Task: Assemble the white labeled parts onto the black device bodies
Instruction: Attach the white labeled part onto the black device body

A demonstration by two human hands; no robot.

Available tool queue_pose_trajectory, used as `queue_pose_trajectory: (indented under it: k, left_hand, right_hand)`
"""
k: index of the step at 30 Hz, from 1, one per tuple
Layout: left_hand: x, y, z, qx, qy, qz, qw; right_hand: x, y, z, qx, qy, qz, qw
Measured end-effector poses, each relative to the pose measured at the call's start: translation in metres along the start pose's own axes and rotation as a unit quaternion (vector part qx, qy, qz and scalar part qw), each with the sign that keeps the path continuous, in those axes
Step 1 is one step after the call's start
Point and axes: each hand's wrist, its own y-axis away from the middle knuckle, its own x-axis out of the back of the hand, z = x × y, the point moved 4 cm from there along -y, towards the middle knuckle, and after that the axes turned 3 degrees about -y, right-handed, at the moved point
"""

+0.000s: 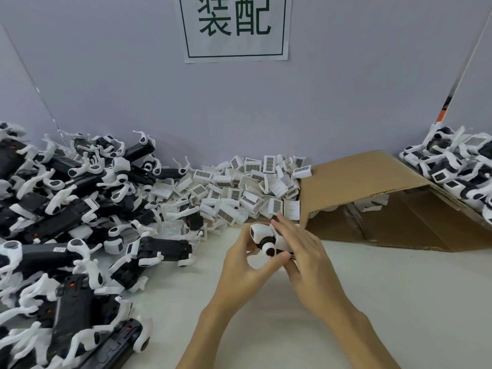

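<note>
Both hands hold one device (267, 239) above the pale table, just in front of the heap of white labeled parts (247, 187). My left hand (246, 265) grips it from the left and below, thumb and fingers curled round it. My right hand (299, 251) covers its right side with fingers laid over the top. A white boxy part sits at the device's upper left end, and a round white arm tip with a dark centre faces me. Most of the black body is hidden by my hands.
A big heap of black device bodies with white arms (66, 222) fills the left side. An open cardboard box (372, 198) lies on its side at the right. More devices with white parts are piled at the far right (458, 171). A paper sign (235, 27) hangs on the grey wall.
</note>
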Motion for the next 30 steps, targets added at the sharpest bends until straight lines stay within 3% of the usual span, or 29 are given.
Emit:
queue_pose_trajectory:
  k: [6, 12, 21, 24, 27, 30]
  left_hand:
    - [-0.001, -0.001, -0.002, 0.025, 0.000, 0.041, 0.999]
    - [0.002, -0.001, -0.004, 0.096, 0.090, 0.095, 0.987]
    - [0.000, 0.000, -0.008, 0.120, 0.107, 0.089, 0.983]
    - [0.004, 0.001, -0.004, 0.083, 0.050, 0.084, 0.992]
    - [0.011, 0.004, 0.003, 0.012, -0.024, 0.056, 0.998]
    - [0.010, 0.006, 0.012, -0.015, -0.068, 0.015, 0.997]
  right_hand:
    - [-0.006, -0.001, 0.002, -0.017, -0.042, -0.007, 0.999]
    - [-0.011, 0.001, -0.002, -0.034, -0.015, 0.058, 0.998]
    - [-0.008, 0.002, 0.002, -0.061, 0.057, 0.054, 0.995]
    - [-0.006, 0.003, 0.008, -0.087, -0.088, 0.011, 0.992]
    - [-0.002, 0.000, 0.008, -0.155, -0.380, -0.100, 0.906]
    - [0.009, -0.001, 0.013, -0.177, -0.437, -0.131, 0.872]
